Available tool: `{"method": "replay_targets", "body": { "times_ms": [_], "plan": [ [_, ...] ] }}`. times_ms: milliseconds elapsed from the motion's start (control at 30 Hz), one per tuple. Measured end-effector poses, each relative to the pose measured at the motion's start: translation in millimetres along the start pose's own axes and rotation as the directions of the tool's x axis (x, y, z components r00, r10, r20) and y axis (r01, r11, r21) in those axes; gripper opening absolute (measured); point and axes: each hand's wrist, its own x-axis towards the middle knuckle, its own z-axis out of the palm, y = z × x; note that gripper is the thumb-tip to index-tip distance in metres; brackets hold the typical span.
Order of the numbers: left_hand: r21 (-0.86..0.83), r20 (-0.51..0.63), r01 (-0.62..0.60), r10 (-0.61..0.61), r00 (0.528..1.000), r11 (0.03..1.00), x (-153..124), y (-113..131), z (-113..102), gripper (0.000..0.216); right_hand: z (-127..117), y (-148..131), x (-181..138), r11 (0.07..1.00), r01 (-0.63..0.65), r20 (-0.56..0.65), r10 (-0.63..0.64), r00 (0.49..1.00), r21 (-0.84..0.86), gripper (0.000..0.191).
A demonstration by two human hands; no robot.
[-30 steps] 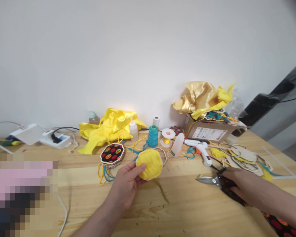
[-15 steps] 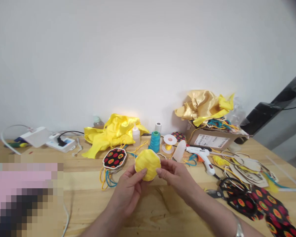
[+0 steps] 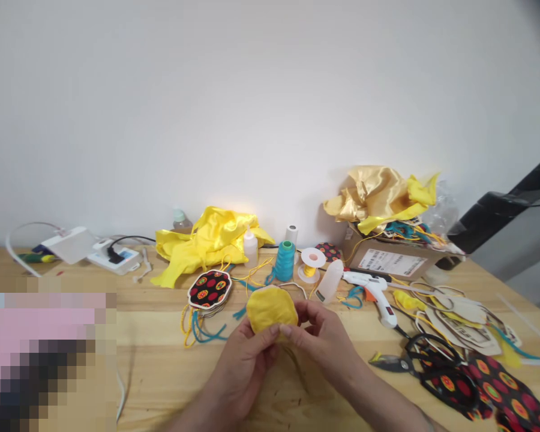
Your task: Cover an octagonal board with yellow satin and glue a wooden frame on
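Observation:
A round, slightly scalloped piece covered in yellow satin [image 3: 272,309] is held up over the table between both hands. My left hand [image 3: 249,354] grips its lower left edge, thumb on the front face. On the lower right, my right hand [image 3: 321,339] pinches the edge, its thumb close beside the left thumb. The fingers behind the piece are partly hidden. Beyond it to the left lies a black patterned fabric piece [image 3: 209,290] with a pale scalloped border. A teal thread cone [image 3: 284,261] and a spool of yellow thread [image 3: 311,266] stand behind the hands.
Yellow satin [image 3: 216,237] is heaped by the wall beside a small squeeze bottle [image 3: 251,247]. At right are a glue gun [image 3: 373,291], black-handled scissors [image 3: 432,366] and patterned fabric [image 3: 506,381]. A cardboard box [image 3: 382,255] stands behind. A power strip [image 3: 114,259] lies at left.
Both thumbs have come together at the lower edge of the yellow piece, the right one moving down and left. The piece has tilted and sits slightly lower. The view has shifted slightly.

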Motion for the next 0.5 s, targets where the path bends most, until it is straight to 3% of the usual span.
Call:
{"method": "replay_targets", "body": {
  "times_ms": [200,333,500],
  "plan": [
    [-0.006,0.016,0.001,-0.001,1.000,1.000,-0.8,-1.2,2.1,0.048,-3.1,-6.5,0.0,1.000,-0.004,-0.008,0.004,1.000,0.009,0.037],
    [0.009,-0.030,0.003,-0.003,1.000,1.000,-1.6,-2.4,3.0,0.052,-11.0,-19.3,2.1,0.999,-0.044,0.073,0.042,0.996,0.032,0.036],
    [0.027,-0.030,-0.021,0.022,0.999,0.999,-1.5,-2.6,5.0,0.048,-9.2,-19.2,5.2,0.995,-0.061,0.023,0.060,0.998,0.073,0.037]
  ]
}}
